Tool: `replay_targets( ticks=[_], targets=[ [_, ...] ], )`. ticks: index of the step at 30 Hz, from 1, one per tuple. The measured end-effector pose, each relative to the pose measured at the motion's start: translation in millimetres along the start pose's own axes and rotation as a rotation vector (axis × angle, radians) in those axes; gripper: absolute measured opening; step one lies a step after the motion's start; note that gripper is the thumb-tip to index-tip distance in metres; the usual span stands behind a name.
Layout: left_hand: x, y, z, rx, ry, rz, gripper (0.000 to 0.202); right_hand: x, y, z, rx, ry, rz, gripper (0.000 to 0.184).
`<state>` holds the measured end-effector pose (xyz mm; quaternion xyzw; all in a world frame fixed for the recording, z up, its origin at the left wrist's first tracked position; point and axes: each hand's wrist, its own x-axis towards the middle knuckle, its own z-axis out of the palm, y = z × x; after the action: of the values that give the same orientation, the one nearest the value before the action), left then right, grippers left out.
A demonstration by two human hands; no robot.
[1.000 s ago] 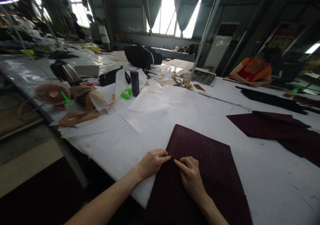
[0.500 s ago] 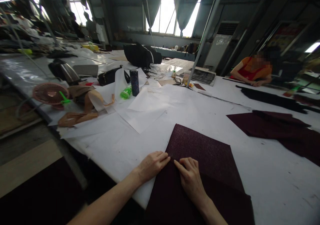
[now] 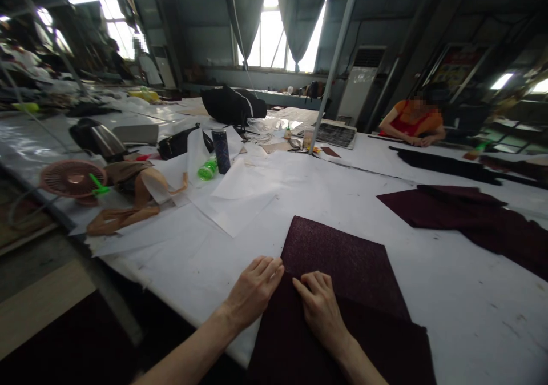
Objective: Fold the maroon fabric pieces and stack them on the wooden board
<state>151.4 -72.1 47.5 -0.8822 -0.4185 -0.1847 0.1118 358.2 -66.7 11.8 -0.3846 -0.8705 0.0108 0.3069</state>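
A dark maroon fabric piece (image 3: 342, 259) lies folded on the white table (image 3: 449, 271) in front of me, its near end hanging over the table edge. My left hand (image 3: 253, 288) rests flat at the fabric's left edge, fingers stretched out and together. My right hand (image 3: 319, 308) lies on the fabric just right of it, fingers extended and pressing on the fold. The two hands almost touch at the fingertips. Neither hand grips anything.
White paper sheets (image 3: 240, 193), a dark bottle (image 3: 221, 151), a green bottle (image 3: 207, 169), a pink fan (image 3: 72, 179) and black bags (image 3: 233, 104) lie at the left and back. More maroon fabric (image 3: 462, 216) lies right. A person in orange (image 3: 411, 125) sits across. A metal pole (image 3: 331, 68) rises mid-table.
My left hand has opened from a loose curl to flat fingers at the fabric's edge. Both hands slid slightly toward me, and the view shifted a little.
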Motion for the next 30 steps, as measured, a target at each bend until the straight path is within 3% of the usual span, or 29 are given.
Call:
replay_targets(
  ticks=[3, 7, 13, 19, 25, 30],
  targets=[
    [7, 21, 4.5, -0.023, -0.138, -0.001, 0.034, 0, -1, -2, 0.011, -0.038, 0.031, 0.032],
    [7, 36, 14.1, -0.043, -0.293, -0.100, 0.033, -1, 3, -6, 0.037, -0.078, 0.054, 0.034],
    [4, 37, 14.9, -0.007, -0.314, -0.108, 0.051, -10, 17, -18, 0.031, -0.078, 0.031, 0.034],
    [8, 45, 19.9, 0.070, -0.312, -0.070, 0.048, -23, 27, -33, 0.008, -0.088, 0.020, 0.032],
    [17, 55, 18.9, 0.119, -0.344, -0.084, 0.058, -31, 33, -43, -0.017, -0.105, 0.025, 0.030],
    [21, 61, 23.3, 0.126, -0.304, -0.033, 0.053, -37, 39, -47, -0.023, -0.124, 0.033, 0.028]
  ],
)
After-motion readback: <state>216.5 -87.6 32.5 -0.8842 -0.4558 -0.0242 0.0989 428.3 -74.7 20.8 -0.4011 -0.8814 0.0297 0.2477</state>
